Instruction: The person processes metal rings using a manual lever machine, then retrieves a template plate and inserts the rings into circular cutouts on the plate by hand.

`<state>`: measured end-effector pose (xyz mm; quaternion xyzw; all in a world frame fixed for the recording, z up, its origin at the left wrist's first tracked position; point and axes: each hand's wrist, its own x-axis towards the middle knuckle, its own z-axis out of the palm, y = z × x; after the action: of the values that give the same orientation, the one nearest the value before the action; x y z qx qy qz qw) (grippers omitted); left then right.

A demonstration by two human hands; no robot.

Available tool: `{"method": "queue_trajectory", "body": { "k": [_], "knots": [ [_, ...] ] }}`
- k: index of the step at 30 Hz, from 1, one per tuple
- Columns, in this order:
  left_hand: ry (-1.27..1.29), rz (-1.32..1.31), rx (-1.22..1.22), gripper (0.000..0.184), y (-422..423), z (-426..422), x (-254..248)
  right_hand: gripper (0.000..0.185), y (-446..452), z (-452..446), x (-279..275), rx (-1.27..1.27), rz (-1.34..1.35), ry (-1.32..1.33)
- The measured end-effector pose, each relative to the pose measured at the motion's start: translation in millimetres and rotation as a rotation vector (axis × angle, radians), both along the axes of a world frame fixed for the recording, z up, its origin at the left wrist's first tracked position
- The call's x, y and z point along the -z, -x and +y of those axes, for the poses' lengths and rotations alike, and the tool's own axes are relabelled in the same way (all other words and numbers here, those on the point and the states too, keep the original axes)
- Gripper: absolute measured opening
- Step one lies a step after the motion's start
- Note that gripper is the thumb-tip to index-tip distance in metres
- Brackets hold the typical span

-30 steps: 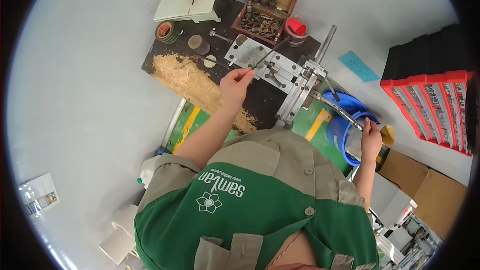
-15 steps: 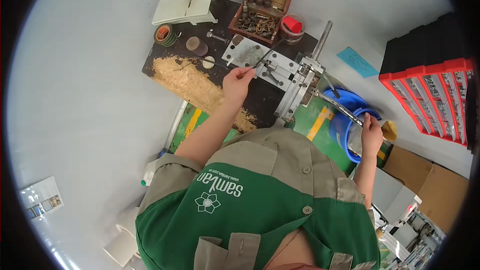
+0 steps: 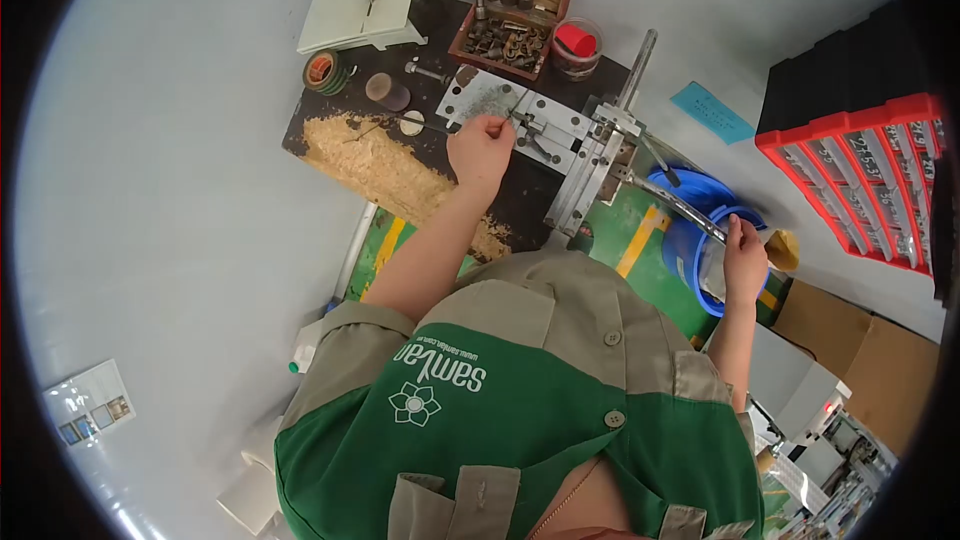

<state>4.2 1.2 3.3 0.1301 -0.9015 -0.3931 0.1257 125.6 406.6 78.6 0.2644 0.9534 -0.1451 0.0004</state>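
Note:
My left hand (image 3: 482,152) is closed in a pinch over the metal plate of a bench-mounted jig (image 3: 570,135). A thin dark rod (image 3: 519,104) sticks out past its fingertips; the part inside the fingers is hidden. My right hand (image 3: 745,258) is wrapped round the end of a long metal lever (image 3: 685,208), which runs from the jig's clamp block toward the blue bins. Another thin dark rod (image 3: 425,124) lies on the black bench to the left of my left hand, beside a round pale disc (image 3: 411,123).
Sawdust-coloured material (image 3: 370,160) covers the bench's front left. Behind stand a wooden box of metal parts (image 3: 510,45), a jar with a red item (image 3: 577,50), tape rolls (image 3: 326,71) and a white stand (image 3: 360,5). Blue bins (image 3: 690,250) and red-edged drawers (image 3: 860,180) are at right.
My left hand has shifted slightly over the jig's plate, and less of its thin rod shows. My right hand stays on the lever. The whole view has moved a little.

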Motion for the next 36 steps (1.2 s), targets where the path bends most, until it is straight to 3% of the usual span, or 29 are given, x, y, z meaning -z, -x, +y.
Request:
{"method": "queue_trajectory", "body": {
  "k": [10, 20, 22, 25, 29, 30, 36],
  "knots": [
    [0.052, -0.021, -0.045, 0.019, 4, 5, 4, 0.044, -1, 3, 8, 0.014, 0.028, 0.034],
    [0.003, -0.098, -0.062, 0.016, 5, 3, 2, 0.048, -7, 33, 88, -0.017, -0.031, 0.021],
    [0.035, -0.139, -0.026, 0.018, 3, 3, -18, 0.047, -9, 35, 97, -0.01, 0.073, 0.031],
    [0.051, 0.056, 0.107, 0.022, 9, -10, -15, 0.046, -9, 39, 104, -0.046, 0.09, 0.034],
    [-0.129, -0.226, 0.15, 0.029, 18, -26, -17, 0.048, -7, 37, 98, -0.031, 0.001, -0.005],
    [-0.07, -0.285, 0.152, 0.028, 18, -22, -31, 0.048, -7, 36, 96, -0.031, 0.004, -0.005],
    [0.008, -0.284, 0.136, 0.027, 21, -14, -36, 0.049, -7, 36, 95, -0.047, 0.008, -0.01]
  ]
}}
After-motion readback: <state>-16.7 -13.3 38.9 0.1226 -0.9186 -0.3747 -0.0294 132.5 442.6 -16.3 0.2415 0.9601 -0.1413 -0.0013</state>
